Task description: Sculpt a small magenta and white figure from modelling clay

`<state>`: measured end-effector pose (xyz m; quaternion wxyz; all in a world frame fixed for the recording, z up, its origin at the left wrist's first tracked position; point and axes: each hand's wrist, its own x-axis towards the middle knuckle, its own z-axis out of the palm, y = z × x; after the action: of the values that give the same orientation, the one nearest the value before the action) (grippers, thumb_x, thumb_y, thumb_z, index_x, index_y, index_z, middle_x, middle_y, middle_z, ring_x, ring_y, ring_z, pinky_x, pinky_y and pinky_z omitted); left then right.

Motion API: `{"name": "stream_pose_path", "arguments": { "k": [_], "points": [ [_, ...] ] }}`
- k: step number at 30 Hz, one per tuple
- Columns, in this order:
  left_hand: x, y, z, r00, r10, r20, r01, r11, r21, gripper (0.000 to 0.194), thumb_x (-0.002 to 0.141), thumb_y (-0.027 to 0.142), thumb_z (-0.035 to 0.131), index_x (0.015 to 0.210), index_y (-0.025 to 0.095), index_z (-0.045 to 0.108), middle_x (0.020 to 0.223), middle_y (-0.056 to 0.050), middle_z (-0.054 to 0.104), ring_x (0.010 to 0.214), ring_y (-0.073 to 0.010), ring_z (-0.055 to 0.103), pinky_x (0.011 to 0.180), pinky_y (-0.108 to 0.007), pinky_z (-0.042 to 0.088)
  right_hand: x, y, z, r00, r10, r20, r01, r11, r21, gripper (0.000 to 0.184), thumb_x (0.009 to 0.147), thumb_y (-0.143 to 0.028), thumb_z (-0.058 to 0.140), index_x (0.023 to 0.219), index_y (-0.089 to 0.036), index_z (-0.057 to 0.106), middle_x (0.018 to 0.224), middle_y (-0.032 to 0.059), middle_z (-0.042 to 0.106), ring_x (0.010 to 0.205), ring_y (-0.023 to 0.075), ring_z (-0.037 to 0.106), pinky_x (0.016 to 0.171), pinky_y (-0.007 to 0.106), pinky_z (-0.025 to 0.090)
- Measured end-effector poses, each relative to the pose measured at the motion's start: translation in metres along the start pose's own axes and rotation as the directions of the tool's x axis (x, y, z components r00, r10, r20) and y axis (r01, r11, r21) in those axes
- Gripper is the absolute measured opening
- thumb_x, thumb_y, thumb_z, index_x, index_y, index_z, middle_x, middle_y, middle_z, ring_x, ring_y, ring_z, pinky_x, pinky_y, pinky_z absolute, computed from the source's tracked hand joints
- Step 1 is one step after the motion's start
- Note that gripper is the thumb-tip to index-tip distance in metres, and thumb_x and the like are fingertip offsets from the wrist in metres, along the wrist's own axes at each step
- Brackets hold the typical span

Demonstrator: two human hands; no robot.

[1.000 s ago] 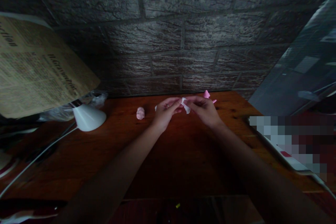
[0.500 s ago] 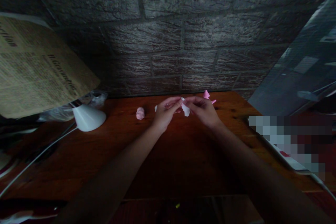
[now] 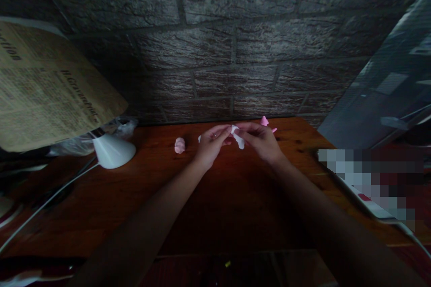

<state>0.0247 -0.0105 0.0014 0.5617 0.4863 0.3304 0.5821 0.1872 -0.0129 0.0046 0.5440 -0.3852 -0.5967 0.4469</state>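
Observation:
Above the far middle of the wooden table (image 3: 235,197), my left hand (image 3: 213,143) and my right hand (image 3: 259,139) meet fingertip to fingertip. Both pinch a thin white scrap (image 3: 239,140), paper or tissue by its look, with one ragged end hanging down between them. A pale pink crumpled lump (image 3: 179,145) lies left of my left hand. Another white bit (image 3: 199,138) peeks out behind that hand, mostly hidden. Beyond my right hand are a bright pink cone-shaped piece (image 3: 264,120) and a small pink strip (image 3: 274,130).
To the left stands a white lamp base (image 3: 114,150) under a newspaper-print shade (image 3: 50,89), its cord trailing toward me. Clear plastic (image 3: 126,125) lies behind it. A brick-patterned wall (image 3: 208,49) closes off the back. A white power strip (image 3: 373,206), partly blurred out, sits at the right edge.
The white scrap has shifted slightly between my fingers, and its hanging end now angles further right. Both hands stay in nearly the same place.

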Motion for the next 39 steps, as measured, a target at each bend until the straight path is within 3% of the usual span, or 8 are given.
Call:
{"name": "stream_pose_path", "arguments": {
  "k": [6, 11, 15, 23, 33, 39],
  "points": [
    [0.0013, -0.0001, -0.0015, 0.999, 0.020, 0.025, -0.021, 0.999, 0.032, 0.029, 0.069, 0.037, 0.085, 0.093, 0.021, 0.077, 0.090, -0.004, 0.076, 0.079, -0.0148, 0.068, 0.074, -0.029, 0.054, 0.0013, -0.0008, 0.0000, 0.999, 0.027, -0.026, -0.026, 0.999, 0.032, 0.041, 0.070, -0.049, 0.083, 0.095, -0.018, 0.075, 0.087, 0.0067, 0.077, 0.069, 0.0150, 0.064, 0.060, 0.028, 0.049],
    [0.0024, -0.0014, -0.0018, 0.998, 0.031, 0.062, -0.036, 0.996, 0.079, 0.038, 0.070, 0.040, 0.084, 0.101, 0.022, 0.075, 0.103, -0.006, 0.076, 0.086, -0.0163, 0.069, 0.075, -0.029, 0.055, 0.0007, -0.0037, 0.0002, 0.997, 0.068, -0.025, -0.068, 0.998, 0.003, 0.036, 0.071, -0.047, 0.082, 0.089, -0.017, 0.076, 0.076, 0.0039, 0.074, 0.061, 0.0118, 0.058, 0.058, 0.027, 0.046],
    [0.0009, -0.0012, -0.0002, 0.997, 0.046, 0.058, -0.051, 0.995, 0.086, 0.035, 0.070, 0.040, 0.084, 0.098, 0.021, 0.076, 0.101, -0.006, 0.077, 0.087, -0.0165, 0.069, 0.073, -0.028, 0.055, 0.0001, -0.0048, 0.0004, 0.999, 0.047, -0.027, -0.047, 0.999, -0.009, 0.031, 0.072, -0.045, 0.080, 0.087, -0.018, 0.077, 0.076, 0.0035, 0.073, 0.060, 0.0113, 0.056, 0.058, 0.027, 0.045],
    [0.0016, -0.0030, -0.0017, 0.999, 0.051, 0.011, -0.052, 0.997, 0.062, 0.030, 0.070, 0.037, 0.085, 0.094, 0.020, 0.076, 0.094, -0.006, 0.077, 0.083, -0.0156, 0.070, 0.070, -0.027, 0.055, -0.0006, -0.0063, 0.0020, 1.000, 0.024, -0.009, -0.024, 1.000, 0.012, 0.030, 0.071, -0.043, 0.082, 0.089, -0.020, 0.079, 0.087, 0.0054, 0.077, 0.067, 0.0133, 0.061, 0.060, 0.028, 0.048],
    [0.0024, -0.0033, -0.0031, 0.999, 0.031, 0.038, -0.034, 0.996, 0.086, 0.033, 0.069, 0.040, 0.085, 0.094, 0.020, 0.078, 0.097, -0.007, 0.078, 0.085, -0.0175, 0.071, 0.073, -0.030, 0.056, 0.0004, -0.0040, -0.0005, 1.000, -0.022, -0.018, 0.022, 0.999, -0.036, 0.031, 0.074, -0.047, 0.080, 0.090, -0.020, 0.079, 0.086, 0.0058, 0.077, 0.072, 0.0162, 0.065, 0.064, 0.030, 0.051],
    [0.0019, -0.0022, -0.0011, 0.999, 0.042, -0.020, -0.040, 0.997, 0.071, 0.031, 0.066, 0.038, 0.087, 0.089, 0.020, 0.076, 0.090, -0.006, 0.078, 0.078, -0.0151, 0.070, 0.070, -0.028, 0.054, 0.0005, -0.0013, 0.0000, 1.000, 0.002, -0.006, -0.002, 1.000, 0.020, 0.032, 0.072, -0.043, 0.082, 0.095, -0.021, 0.078, 0.090, 0.0060, 0.078, 0.074, 0.0165, 0.067, 0.065, 0.030, 0.053]
  ]
}}
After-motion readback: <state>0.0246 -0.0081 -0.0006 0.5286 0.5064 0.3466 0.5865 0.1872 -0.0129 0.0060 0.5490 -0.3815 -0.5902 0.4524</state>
